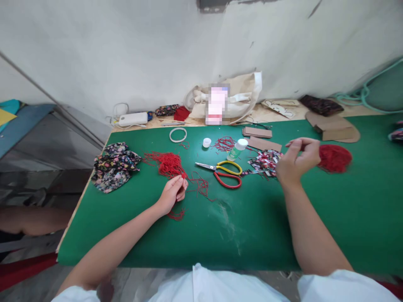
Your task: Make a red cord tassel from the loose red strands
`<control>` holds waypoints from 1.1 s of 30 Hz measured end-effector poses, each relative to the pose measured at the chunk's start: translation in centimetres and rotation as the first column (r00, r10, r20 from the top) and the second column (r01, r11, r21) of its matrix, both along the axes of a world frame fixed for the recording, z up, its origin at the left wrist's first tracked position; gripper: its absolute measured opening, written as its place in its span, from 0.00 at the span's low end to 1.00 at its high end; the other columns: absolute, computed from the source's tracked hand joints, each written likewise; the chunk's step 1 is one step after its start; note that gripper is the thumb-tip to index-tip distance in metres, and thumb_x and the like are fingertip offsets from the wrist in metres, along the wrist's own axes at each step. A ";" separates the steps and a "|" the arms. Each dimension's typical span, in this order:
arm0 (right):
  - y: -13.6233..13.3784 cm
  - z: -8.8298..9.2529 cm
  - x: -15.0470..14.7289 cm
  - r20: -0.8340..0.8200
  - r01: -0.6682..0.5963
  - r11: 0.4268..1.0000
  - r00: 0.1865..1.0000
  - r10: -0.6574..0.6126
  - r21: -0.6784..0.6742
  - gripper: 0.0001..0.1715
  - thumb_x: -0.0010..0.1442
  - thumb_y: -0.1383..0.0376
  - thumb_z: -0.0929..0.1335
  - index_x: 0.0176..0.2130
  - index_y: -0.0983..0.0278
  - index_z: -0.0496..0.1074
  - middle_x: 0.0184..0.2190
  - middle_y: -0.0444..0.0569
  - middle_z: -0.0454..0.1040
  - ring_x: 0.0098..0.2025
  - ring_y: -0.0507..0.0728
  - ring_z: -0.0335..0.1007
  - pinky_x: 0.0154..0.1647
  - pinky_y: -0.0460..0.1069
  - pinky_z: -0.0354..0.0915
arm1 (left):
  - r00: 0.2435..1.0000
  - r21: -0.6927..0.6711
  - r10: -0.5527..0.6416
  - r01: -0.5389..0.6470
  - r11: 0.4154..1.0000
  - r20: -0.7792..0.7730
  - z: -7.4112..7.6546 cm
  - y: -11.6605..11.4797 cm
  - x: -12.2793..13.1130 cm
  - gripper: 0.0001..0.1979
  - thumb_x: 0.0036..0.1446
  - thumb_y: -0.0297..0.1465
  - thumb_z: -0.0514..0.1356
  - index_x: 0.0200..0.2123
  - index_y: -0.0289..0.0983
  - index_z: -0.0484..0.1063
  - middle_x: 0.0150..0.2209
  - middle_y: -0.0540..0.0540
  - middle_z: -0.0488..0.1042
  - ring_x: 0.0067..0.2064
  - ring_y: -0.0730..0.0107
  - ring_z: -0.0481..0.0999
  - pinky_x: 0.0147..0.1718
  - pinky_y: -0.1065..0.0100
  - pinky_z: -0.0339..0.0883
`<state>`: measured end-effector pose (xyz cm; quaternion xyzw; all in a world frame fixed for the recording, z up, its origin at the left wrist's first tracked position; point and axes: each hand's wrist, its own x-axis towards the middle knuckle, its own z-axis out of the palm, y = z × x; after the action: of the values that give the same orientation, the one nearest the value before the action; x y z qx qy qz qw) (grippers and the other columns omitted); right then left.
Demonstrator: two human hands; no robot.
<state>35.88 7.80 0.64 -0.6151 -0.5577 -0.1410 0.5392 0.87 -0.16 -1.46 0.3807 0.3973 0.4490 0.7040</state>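
My left hand point(172, 193) is closed around one end of a bundle of red yarn point(170, 163), and its strands fan out on the table beyond my fingers. A few cut ends hang below the palm. Raised at the right, my right hand point(300, 156) has its fingers curled together; whatever they pinch is hidden or too fine to see. Just beyond it shows a blurred ball of red yarn point(336, 159). Between my hands lie scissors point(220, 168) with one yellow and one red handle, blades partly apart. Loose red strands point(200, 184) lie between the bundle and the scissors.
A small bottle point(236, 150) with a white lid stands behind the scissors, near a white cap point(207, 142). Floral cloth point(116, 167) lies left; fabric scraps point(266, 162) and cardboard strips point(257, 132) lie right of centre. A phone point(217, 105) leans on a cream bag point(242, 94).
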 end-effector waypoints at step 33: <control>-2.8 -2.6 -16.0 -0.180 -0.649 0.522 0.705 0.686 -0.553 0.11 0.67 0.62 0.60 0.34 0.63 0.65 0.36 0.52 0.72 0.42 0.58 0.64 0.47 0.55 0.57 | 0.998 -0.079 -0.011 0.016 0.997 0.057 1.0 0.4 -0.2 0.23 0.51 0.47 0.65 0.26 0.35 0.59 0.25 0.57 0.64 0.15 0.91 0.52 0.14 0.78 0.47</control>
<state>19.86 4.97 -1.94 -0.4824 -0.7809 0.2343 0.3203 0.69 0.20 -0.46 0.3421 0.3923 0.4386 0.7326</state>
